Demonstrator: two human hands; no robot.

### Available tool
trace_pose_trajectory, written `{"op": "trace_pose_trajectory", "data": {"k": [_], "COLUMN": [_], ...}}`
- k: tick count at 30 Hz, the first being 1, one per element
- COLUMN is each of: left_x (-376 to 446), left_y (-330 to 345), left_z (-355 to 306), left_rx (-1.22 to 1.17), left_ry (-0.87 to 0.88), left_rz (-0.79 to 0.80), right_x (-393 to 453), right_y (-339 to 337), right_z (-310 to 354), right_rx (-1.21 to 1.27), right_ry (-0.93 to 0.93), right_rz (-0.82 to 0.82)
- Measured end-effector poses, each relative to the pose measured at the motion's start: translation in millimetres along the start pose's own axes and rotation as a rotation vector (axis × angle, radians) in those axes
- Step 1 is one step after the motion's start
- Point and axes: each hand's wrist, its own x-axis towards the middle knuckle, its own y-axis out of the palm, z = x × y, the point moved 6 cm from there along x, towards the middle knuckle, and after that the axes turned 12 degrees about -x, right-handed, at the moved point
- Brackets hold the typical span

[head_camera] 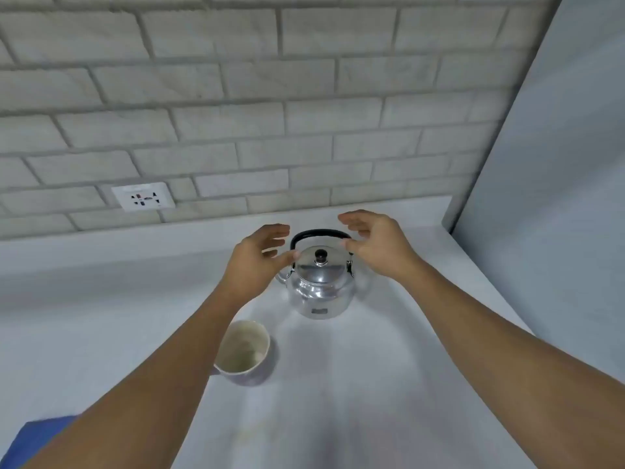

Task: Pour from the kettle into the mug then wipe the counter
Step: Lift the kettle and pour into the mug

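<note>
Left hand [252, 265]: fingers spread, empty, just left of the kettle lid, thumb near its rim; contact unclear.
Right hand [375, 243]: fingers spread and curled, empty, by the right end of the handle.
Kettle [319, 286]: steel, upright on the counter [372, 384], lid on, black handle [319, 232] raised, between both hands.
Mug [245, 352]: upright, nearer than the kettle, under the left forearm.
Cloth [30, 441]: blue, bottom left corner.
Socket [143, 197]: on the brick wall, left.
</note>
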Motion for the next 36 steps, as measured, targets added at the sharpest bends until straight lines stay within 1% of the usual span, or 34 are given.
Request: {"op": "trace_pose_trajectory", "data": {"k": [4,8,12,16,20,26,30,34,36], "left_x": [19,32,38,40,40,40,35,12,-3], "left_y": [5,11,13,10,10,6,-5,-31,-50], "left_z": [25,35,36,35,32,5,-31,-58,-59], "left_rx": [-0.038,-0.012,0.082,0.067,0.081,0.018,-0.010,-0.072,-0.099], "left_ry": [-0.100,-0.121,-0.102,-0.100,-0.078,0.003,0.106,0.177,0.169], "left_rz": [0.031,0.023,-0.021,-0.085,-0.070,-0.060,-0.007,0.043,0.056], "right_x": [14,25,34,36,33,24,13,-3,-12], "right_y": [20,34,41,43,44,23,-5,-27,-36], "right_z": [-15,-26,-29,-29,-25,1,39,71,81], "right_rx": [-0.032,-0.008,0.015,0.055,0.048,0.084,0.114,0.137,0.146], "right_ry": [0.046,0.039,0.028,0.010,-0.007,-0.016,-0.091,-0.165,-0.192], "right_rz": [0.068,0.086,0.089,0.090,0.091,-0.009,-0.097,-0.138,-0.153]}}
